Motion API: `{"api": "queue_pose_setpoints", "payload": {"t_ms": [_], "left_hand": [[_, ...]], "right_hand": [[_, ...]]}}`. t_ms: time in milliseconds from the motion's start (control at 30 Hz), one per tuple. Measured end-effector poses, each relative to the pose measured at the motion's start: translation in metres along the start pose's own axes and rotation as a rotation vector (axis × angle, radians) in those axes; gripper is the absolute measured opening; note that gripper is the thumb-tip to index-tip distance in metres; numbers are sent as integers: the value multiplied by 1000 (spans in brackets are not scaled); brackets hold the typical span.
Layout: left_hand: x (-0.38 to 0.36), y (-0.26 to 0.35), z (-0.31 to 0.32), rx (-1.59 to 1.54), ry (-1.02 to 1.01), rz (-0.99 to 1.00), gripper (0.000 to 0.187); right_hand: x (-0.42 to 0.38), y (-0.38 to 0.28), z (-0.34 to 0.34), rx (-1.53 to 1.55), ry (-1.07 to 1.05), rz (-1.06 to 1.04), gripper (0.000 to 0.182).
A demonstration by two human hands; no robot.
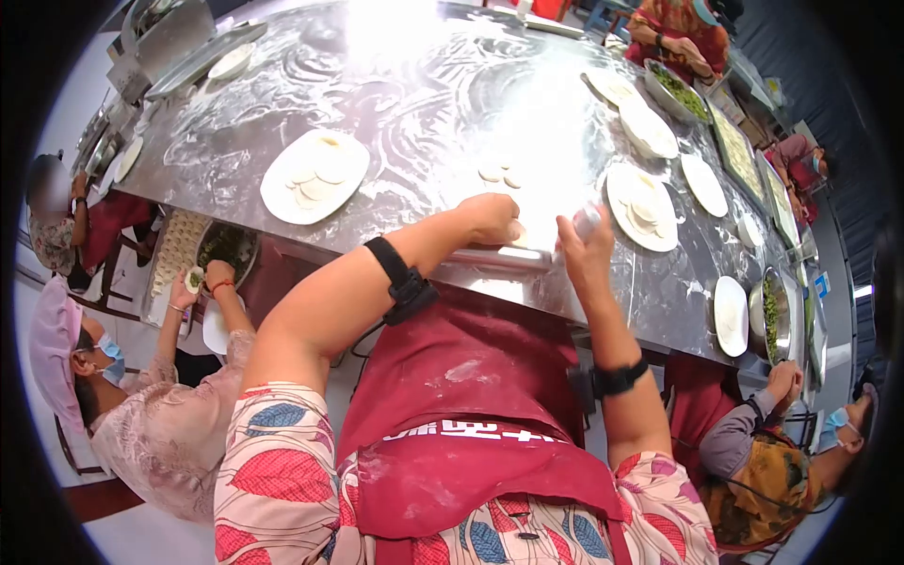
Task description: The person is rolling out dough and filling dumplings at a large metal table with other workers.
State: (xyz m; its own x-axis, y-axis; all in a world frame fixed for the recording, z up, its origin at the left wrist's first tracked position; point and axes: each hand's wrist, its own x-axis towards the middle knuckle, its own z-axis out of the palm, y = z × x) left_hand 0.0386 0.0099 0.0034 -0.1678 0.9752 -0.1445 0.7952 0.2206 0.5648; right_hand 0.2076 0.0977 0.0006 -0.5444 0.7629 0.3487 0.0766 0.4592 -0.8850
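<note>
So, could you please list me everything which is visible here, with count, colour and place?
table: one, silver-grey with white powder, centre
oval plates: at least eight, white, mostly on the table
loose dough discs: about three, pale, table's near middle
bowls of green filling: at least three, metallic, left and right
trays of pale pieces: at least three, colour unclear, left and right
other people: at least five, mixed clothing, around the table
apron: one, dark red, on the wearer
straps: two, black, both forearms
pale object: one, whitish, in right grip, partly hidden
left hand: one, bare, table's near edge
right hand: one, bare, right of the left hand
</note>
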Motion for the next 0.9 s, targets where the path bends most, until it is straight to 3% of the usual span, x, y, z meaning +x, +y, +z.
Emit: {"api": "queue_pose_setpoints", "payload": {"t_ms": [133,233,333,433,633,700,833,900], "left_hand": [[-2,-12,4,-90,-8,-23,25],[-11,-11,-6,-94,-111,0,25],[0,-13,0,-84,41,7,24],[3,-5,-1,-98,-4,-7,25],[-9,-7,-4,-193,-57,-48,19],[-14,-7,-8,-229,-136,-65,17],[6,-27,2,-96,42,36,20],[17,-36,13,-118,30,-117,26]], "right_hand": [[-51,-13,-14,111,-8,69,22],[-23,-3,-8,41,-6,12,21],[20,4,8,6,3,-1,25],[20,6,8,-3,-8,7,24],[-52,-8,-14,111,6,47,24],[-31,-2,-8,88,18,17,25],[30,17,15,-78,46,-63,26],[33,27,16,-34,59,-137,20]]}}
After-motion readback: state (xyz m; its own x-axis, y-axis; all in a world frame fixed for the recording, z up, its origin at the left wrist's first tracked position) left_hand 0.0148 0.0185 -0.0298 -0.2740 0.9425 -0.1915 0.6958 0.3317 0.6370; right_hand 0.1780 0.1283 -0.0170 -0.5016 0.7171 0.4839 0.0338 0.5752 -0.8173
